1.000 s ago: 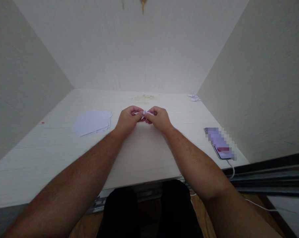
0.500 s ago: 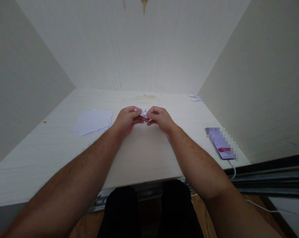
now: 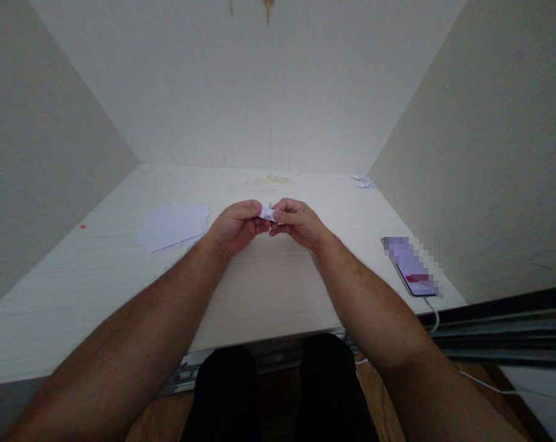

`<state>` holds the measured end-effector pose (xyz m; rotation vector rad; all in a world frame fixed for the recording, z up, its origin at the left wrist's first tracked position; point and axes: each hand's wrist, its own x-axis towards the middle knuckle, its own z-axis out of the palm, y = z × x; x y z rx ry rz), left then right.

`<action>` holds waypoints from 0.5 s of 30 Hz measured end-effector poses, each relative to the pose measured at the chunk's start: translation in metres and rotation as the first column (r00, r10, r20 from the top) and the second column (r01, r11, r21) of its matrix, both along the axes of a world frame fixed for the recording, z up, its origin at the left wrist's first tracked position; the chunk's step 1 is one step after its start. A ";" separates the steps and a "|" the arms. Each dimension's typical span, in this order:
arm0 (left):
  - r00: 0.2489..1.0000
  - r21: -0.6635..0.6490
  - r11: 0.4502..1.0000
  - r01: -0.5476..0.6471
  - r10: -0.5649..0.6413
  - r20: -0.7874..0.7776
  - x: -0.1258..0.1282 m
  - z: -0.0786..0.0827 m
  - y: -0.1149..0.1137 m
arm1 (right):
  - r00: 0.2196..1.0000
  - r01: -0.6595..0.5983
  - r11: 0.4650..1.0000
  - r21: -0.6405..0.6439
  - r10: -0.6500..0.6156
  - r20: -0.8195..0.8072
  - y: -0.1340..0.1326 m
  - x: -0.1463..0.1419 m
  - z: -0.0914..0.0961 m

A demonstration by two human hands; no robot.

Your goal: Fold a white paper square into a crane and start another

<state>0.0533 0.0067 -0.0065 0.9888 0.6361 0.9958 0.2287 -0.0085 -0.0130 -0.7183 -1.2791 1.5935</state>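
Note:
A small piece of folded white paper [image 3: 268, 213] is pinched between my two hands at the middle of the desk. My left hand [image 3: 242, 224] grips its left end, thumb on top and fingers curled beneath. On the other end, my right hand [image 3: 297, 220] holds it between thumb and fingers. A little point of paper sticks up between the hands. The fingertips cover much of the paper, so its full shape is hidden. To the left of my left hand lies a loose stack of white paper sheets [image 3: 173, 227].
The white desk [image 3: 264, 282] is closed in by a back wall and two side walls. Several small folded paper pieces [image 3: 364, 182] lie in the back right corner. A phone [image 3: 409, 267] with a white cable rests near the right edge. Yellowish crumb-like marks [image 3: 271, 180] show at the back.
My left thumb and fingers have shifted slightly on the folded paper, and more of its front face shows between my hands. Everything else stays in place.

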 end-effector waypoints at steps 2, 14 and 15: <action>1.000 0.016 1.000 0.008 -0.008 0.001 0.000 0.000 -0.001 | 1.000 -0.012 1.000 0.003 0.012 -0.001 0.000 0.000 0.000; 0.986 0.114 0.983 -0.141 0.149 -0.069 0.007 -0.001 -0.001 | 0.981 0.169 0.985 0.032 -0.171 0.092 0.003 -0.003 -0.002; 0.982 0.133 0.979 -0.155 0.167 -0.084 0.007 -0.002 -0.001 | 0.975 0.189 0.981 0.048 -0.193 0.111 0.003 -0.004 -0.002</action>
